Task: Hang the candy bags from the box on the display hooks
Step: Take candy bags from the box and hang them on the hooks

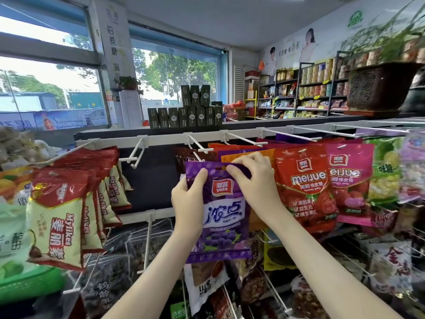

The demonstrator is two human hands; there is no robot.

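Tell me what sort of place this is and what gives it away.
Most likely a small snack shop: candy bags hang from white display hooks, stocked shelves line the far wall, and the left hand and right hand hold a purple candy bag up to one hook.

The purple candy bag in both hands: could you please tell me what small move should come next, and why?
Probably nudge the purple bag slightly left so its hang hole slips onto the hook tip. The left hand and right hand pinch its top edge, and the hole looks not yet threaded.
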